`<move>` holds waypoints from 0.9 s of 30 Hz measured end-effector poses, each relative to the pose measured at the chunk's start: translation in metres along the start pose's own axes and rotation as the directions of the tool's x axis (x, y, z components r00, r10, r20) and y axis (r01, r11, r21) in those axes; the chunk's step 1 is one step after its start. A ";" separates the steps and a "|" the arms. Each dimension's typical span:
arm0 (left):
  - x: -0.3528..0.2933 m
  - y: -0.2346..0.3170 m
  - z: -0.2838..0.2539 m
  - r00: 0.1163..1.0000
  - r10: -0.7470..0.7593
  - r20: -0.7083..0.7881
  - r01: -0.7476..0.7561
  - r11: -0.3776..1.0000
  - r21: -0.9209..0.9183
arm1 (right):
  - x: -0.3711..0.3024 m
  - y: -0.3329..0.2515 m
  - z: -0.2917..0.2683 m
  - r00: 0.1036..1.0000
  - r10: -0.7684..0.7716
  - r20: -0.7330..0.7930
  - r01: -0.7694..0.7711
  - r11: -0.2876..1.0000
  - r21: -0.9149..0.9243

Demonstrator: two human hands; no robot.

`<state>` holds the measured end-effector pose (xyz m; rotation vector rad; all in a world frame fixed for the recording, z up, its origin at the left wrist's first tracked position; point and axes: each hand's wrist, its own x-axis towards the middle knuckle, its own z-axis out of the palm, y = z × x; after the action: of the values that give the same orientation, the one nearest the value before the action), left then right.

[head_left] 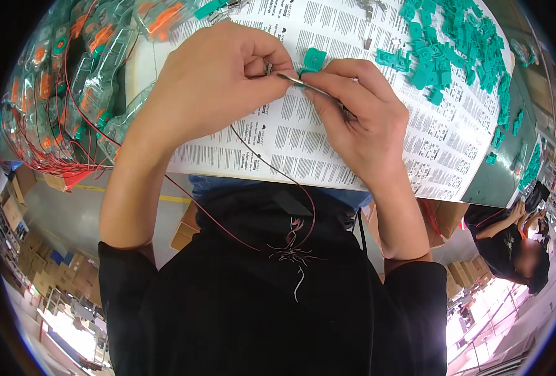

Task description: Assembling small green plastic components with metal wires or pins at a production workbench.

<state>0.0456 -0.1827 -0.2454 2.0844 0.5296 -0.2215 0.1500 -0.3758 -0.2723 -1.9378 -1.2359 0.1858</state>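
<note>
Over the paper-covered table, my two hands meet fingertip to fingertip. My left hand is closed in a pinch, and a small metal piece shows among its curled fingers. Closed around slim metal tweezers, my right hand has their tip at the left fingertips. A green plastic part sits between the hands, just beyond the fingertips; its lower portion is partly hidden by them. From under my left hand, a thin dark red wire loops down to my black apron.
Many green plastic parts lie heaped at the far right. Clear cases with orange pieces and tangled red wires crowd the left. Loose metal clips lie at the back. Another person is at the right.
</note>
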 end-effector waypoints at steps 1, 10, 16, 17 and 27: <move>0.001 -0.001 -0.001 1.000 0.001 0.017 -0.001 1.000 -0.007 | 0.000 0.000 0.001 1.000 -0.004 0.003 0.004 1.000 0.000; 0.014 0.006 -0.005 0.980 -0.126 0.154 0.156 0.968 -0.198 | -0.001 0.000 -0.002 0.998 -0.051 0.025 0.053 0.996 -0.065; 0.020 0.022 -0.018 0.948 -0.197 0.251 0.203 0.979 0.002 | -0.006 0.011 -0.003 0.970 -0.237 0.052 0.242 0.948 -0.208; 0.015 0.016 -0.011 0.972 -0.130 0.196 0.142 0.988 -0.052 | -0.006 0.011 -0.003 0.961 -0.273 0.055 0.277 0.928 -0.248; 0.007 0.001 -0.004 0.996 -0.010 0.086 0.020 0.993 -0.120 | 0.003 0.010 -0.010 0.944 -0.312 0.105 0.328 0.925 -0.192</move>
<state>0.0525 -0.1776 -0.2445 1.9454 0.4952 -0.2791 0.1635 -0.3804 -0.2715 -1.8803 -1.6570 -0.0451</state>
